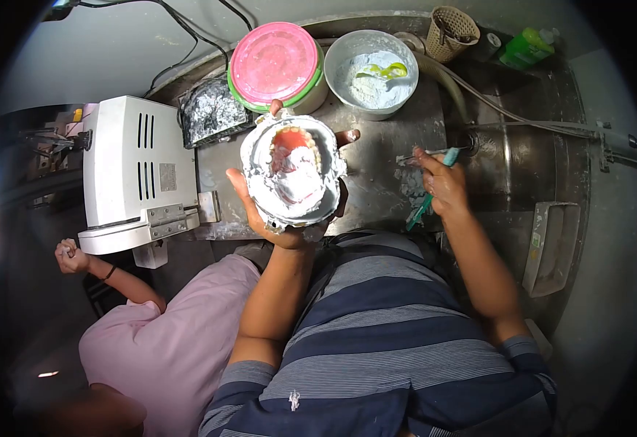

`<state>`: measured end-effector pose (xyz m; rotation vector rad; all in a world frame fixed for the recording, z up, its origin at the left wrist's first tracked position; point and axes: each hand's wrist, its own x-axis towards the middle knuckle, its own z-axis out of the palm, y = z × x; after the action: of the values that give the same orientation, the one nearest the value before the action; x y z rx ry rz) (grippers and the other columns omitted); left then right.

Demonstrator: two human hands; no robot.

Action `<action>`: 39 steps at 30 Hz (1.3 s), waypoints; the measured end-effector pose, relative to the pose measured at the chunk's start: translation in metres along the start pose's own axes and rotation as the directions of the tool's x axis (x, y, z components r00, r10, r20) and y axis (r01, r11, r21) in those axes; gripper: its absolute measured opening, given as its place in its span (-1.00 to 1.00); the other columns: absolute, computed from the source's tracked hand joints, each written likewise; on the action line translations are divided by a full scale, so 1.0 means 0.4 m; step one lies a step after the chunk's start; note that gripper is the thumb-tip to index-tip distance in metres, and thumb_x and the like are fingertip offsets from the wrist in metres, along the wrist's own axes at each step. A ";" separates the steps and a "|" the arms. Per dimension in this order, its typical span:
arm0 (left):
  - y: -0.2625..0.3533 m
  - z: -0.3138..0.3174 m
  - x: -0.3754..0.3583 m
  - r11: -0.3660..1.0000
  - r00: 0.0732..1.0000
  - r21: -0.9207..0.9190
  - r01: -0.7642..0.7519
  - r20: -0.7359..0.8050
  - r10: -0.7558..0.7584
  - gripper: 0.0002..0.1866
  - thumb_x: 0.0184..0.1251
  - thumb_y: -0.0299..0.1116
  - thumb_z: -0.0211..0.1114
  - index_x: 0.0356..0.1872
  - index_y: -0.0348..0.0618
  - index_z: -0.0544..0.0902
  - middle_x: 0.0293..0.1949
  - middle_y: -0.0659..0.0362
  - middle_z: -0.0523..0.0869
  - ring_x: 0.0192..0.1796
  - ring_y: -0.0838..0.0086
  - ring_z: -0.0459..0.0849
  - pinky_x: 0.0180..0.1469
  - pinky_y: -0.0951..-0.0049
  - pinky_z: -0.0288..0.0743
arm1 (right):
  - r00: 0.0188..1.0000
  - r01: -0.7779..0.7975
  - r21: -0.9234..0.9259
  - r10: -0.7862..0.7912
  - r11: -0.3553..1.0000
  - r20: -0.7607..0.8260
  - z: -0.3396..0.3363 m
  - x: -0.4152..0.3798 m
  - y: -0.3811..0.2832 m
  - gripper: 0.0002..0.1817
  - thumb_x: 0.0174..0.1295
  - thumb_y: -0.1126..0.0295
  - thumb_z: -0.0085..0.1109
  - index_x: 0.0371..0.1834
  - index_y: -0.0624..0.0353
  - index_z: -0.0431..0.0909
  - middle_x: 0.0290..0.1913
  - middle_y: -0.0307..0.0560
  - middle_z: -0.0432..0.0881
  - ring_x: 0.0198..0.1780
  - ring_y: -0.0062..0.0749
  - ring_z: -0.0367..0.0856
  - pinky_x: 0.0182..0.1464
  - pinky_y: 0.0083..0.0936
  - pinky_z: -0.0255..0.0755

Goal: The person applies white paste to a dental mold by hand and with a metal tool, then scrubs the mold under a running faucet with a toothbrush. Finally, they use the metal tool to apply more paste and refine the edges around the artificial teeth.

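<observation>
My left hand [272,231] holds up a round metal denture flask [251,154], gripping it from below with fingers spread around its sides. White plaster [296,186] fills it and smears its rim. Set in the plaster is a denture [289,138] with an arch of teeth and a pink-orange base, partly covered in white. Off to the right, my right hand [443,183] is closed around a slim tool with a teal handle [451,156]; the fingers hide its middle. Below that hand, a teal strip [419,213] shows over white residue on the metal worktop [376,182].
Behind the flask stand a pink-lidded bucket [273,64] and a metal bowl [339,69] of white powder with a green scoop [387,71]. A white machine [140,164] and a black tray [216,109] are left. A sink [508,175] lies right. Another person [165,320] is close at left.
</observation>
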<state>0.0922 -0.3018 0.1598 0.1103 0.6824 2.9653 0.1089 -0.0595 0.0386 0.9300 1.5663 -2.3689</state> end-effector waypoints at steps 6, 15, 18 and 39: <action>-0.028 0.013 -0.001 0.998 0.999 -0.046 0.043 -0.012 -0.044 -0.04 0.62 0.36 -0.19 0.65 -0.33 0.05 0.42 -0.19 0.49 0.25 -0.07 0.69 0.16 -0.01 0.73 | 0.975 0.216 -0.656 -0.196 0.724 0.104 -0.021 0.011 0.024 -0.60 0.32 0.10 0.51 -0.10 0.28 0.77 -0.52 -0.19 0.69 -0.55 -0.60 0.55 -0.49 -0.49 0.35; -0.077 0.050 0.015 0.975 0.960 0.021 0.222 -0.181 -0.215 -0.09 0.67 0.24 -0.23 0.56 -0.55 0.14 0.26 -0.19 0.65 0.11 0.13 0.78 0.02 0.20 0.75 | 0.261 0.965 -0.197 -0.535 0.175 0.804 0.103 -0.159 -0.286 -0.26 0.15 0.27 0.46 0.44 0.28 0.52 -0.53 0.00 0.67 -0.57 -0.24 0.66 -0.40 -0.31 0.56; -0.069 0.024 0.013 0.967 0.968 -0.027 0.252 -0.003 -0.252 -0.12 0.68 0.24 -0.26 0.55 -0.48 0.23 0.26 -0.14 0.66 0.14 0.17 0.75 0.12 0.22 0.69 | 0.381 0.922 -0.385 -0.307 0.051 0.872 0.110 -0.185 -0.294 -0.04 -0.08 0.24 0.50 0.49 0.36 0.42 -0.54 0.11 0.64 -0.52 -0.06 0.70 -0.40 -0.23 0.58; -0.047 0.006 0.022 0.969 0.971 -0.070 0.239 0.005 -0.239 0.03 0.53 0.48 -0.24 0.64 -0.28 0.06 0.12 -0.28 0.69 -0.33 0.01 0.83 -0.71 0.24 0.65 | 0.945 0.291 0.189 -0.250 0.938 -0.212 -0.612 0.339 -0.338 -0.74 0.54 0.43 0.04 0.15 0.31 0.60 -0.28 -0.17 0.63 -0.55 -0.69 0.37 -0.69 -0.72 0.12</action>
<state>0.0850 -0.2830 0.1541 0.0164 0.5477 2.7539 0.0413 0.2417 0.0026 1.0663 1.6157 -2.7650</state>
